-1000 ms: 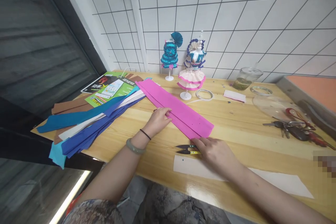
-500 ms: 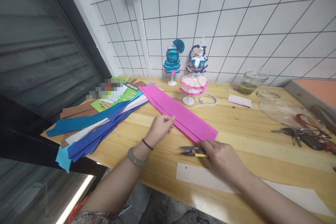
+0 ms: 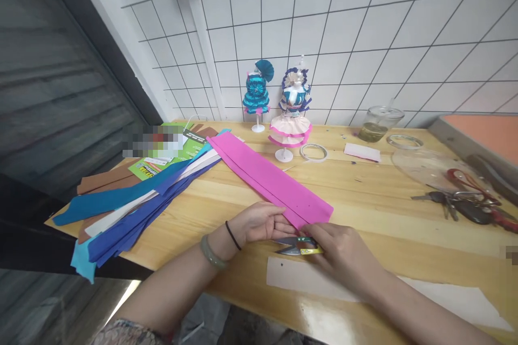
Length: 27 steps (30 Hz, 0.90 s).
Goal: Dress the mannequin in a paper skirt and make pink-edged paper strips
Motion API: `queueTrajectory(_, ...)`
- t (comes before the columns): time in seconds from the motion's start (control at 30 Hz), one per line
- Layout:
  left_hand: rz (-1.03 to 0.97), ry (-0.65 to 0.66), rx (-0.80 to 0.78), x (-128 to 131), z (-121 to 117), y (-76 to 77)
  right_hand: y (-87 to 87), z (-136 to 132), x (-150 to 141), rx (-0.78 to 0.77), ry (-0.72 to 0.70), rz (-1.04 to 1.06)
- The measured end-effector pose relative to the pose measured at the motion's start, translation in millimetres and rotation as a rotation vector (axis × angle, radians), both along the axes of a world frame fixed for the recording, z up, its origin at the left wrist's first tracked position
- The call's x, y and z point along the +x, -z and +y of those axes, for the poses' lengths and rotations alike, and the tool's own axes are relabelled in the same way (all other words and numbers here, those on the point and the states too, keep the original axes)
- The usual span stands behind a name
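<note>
A long folded strip of pink crepe paper (image 3: pixel 279 180) lies slantwise on the table. My right hand (image 3: pixel 338 248) holds thread snips (image 3: pixel 299 246) with yellow and green handles in its palm, blades pointing left. Its thumb and forefinger are at the paper's near corner. My left hand (image 3: pixel 265 222) is turned palm up, its fingers stretched out and apart from the thumb, along the paper's near edge close to that corner. Whether these fingers touch the paper, I cannot tell. Below the snips lies a pale paper strip (image 3: pixel 311 280), partly covered by my right forearm.
Crepe strips in blue (image 3: pixel 133 232), teal, white and brown pile up at left beside a green packet (image 3: pixel 148 170). Two small dress forms (image 3: pixel 256 94) stand behind, with tape rolls (image 3: pixel 313 152), a glass jar (image 3: pixel 378 126) and keys (image 3: pixel 445 202) to the right.
My left hand has slid right and nearer along the paper's edge, and its fingers have opened out palm up. My right hand stays at the corner with the snips. The view has shifted slightly.
</note>
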<state>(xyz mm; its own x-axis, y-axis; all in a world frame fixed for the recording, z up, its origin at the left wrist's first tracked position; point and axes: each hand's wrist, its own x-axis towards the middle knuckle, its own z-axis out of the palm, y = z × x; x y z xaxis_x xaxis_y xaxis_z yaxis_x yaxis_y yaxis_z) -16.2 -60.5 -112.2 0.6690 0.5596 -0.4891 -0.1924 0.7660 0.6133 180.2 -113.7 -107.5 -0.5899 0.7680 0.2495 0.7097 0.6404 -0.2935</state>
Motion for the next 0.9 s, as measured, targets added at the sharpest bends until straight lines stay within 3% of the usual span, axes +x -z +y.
queueTrajectory(0.17,-0.025,0.005,0.019,-0.5,-1.0,-0.9,-7.8,17.1,2.7,-0.199,0.165,0.128)
queueTrajectory(0.37,-0.036,0.010,0.056,-3.0,-0.8,-1.3,-8.7,32.4,0.3,-0.170,0.229,-0.135)
queueTrajectory(0.47,-0.017,-0.009,0.036,-3.3,-0.6,-0.9,-7.4,32.1,-1.3,-0.173,0.240,-0.134)
queueTrajectory(0.7,0.006,-0.087,-0.017,-4.8,-0.9,-0.2,-12.6,54.7,13.6,-0.540,0.352,0.507)
queueTrajectory(0.9,0.000,-0.101,-0.024,-5.9,-1.2,-1.9,-8.8,78.5,44.6,-0.617,0.533,0.724)
